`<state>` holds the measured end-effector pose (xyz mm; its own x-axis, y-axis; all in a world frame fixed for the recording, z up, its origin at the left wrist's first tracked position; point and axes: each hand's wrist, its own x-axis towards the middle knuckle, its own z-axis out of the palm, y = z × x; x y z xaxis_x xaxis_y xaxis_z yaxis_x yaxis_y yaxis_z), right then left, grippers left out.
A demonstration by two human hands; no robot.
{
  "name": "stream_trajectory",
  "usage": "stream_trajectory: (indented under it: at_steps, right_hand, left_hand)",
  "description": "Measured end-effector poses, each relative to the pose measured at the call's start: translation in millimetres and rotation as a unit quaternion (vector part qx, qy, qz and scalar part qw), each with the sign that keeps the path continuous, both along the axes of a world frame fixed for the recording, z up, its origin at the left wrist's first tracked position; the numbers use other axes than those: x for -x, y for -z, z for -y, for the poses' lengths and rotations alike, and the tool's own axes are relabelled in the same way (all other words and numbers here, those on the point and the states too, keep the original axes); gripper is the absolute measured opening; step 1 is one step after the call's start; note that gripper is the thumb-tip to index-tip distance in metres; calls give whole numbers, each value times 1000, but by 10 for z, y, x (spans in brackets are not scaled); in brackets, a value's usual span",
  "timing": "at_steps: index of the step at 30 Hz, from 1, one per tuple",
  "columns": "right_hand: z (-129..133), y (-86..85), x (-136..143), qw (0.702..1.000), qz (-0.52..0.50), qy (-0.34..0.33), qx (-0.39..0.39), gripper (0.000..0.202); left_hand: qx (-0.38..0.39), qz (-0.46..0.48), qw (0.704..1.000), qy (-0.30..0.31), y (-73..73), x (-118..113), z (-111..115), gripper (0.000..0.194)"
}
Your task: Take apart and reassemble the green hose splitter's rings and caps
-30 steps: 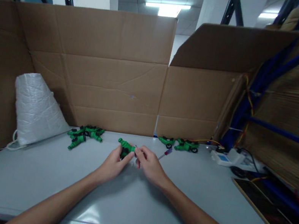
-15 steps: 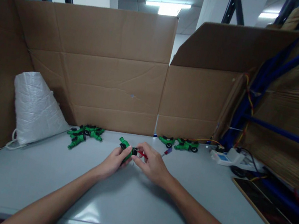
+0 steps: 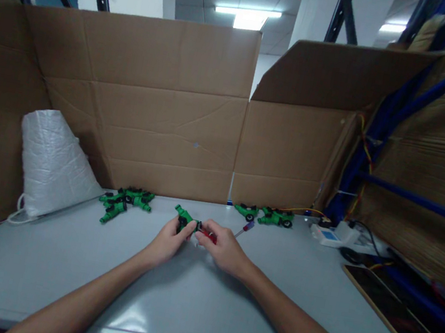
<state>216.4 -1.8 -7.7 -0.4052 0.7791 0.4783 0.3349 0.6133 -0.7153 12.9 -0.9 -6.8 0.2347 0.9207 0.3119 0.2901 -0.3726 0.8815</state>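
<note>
My left hand (image 3: 168, 243) is closed around a green toy car (image 3: 184, 216) with black parts, held tilted a little above the table. From the right, my right hand (image 3: 227, 249) pinches a slim red-handled tool (image 3: 209, 236), its tip pointing at the toy's near right end. Fingers hide most of the tool, so its exact kind is unclear, and whether the tip touches cannot be made out. Just beyond my right hand lies a screwdriver (image 3: 248, 226) with a purple handle and a thin metal shaft.
Several green toy cars (image 3: 113, 210) are clustered at the back left, beside a white wrapped bundle (image 3: 54, 165). More green toy cars (image 3: 276, 217) stand at the back right. Cardboard walls (image 3: 167, 139) enclose the white table (image 3: 180, 308). A power strip (image 3: 328, 236) and dark panel (image 3: 390, 311) sit right.
My right hand has turned slightly, and the red tool has swung lower and shows more of its length. The toy car has tilted a little in my left hand. The view has shifted slightly.
</note>
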Motion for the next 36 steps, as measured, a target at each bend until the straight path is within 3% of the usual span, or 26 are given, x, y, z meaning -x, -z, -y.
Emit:
stream_trajectory:
  at_steps: [3,9,19,26,32,36]
  right_hand:
    - [18,8,14,999,3,14,-35,14]
    - [-4,27,20,998,-9,38,-42,21]
    - [54,-72,-6,993,24,35,-112,18]
    - [-2,-103,-111,984,118,79,-109,15]
    - [-5,-79,-112,942,307,131,-42,24]
    - [21,-100,-124,930,339,139,-24,28]
  left_hand:
    - [7,-3,1000,1,21,8,-5,53]
    - [-2,-12,1000,2,66,15,-31,51]
    - [66,39,997,15,-45,26,-34,59]
    - [93,114,987,-66,-30,165,-158,63]
    - [128,123,984,-17,-46,141,-126,62]
    - [170,161,970,62,-102,103,-45,55]
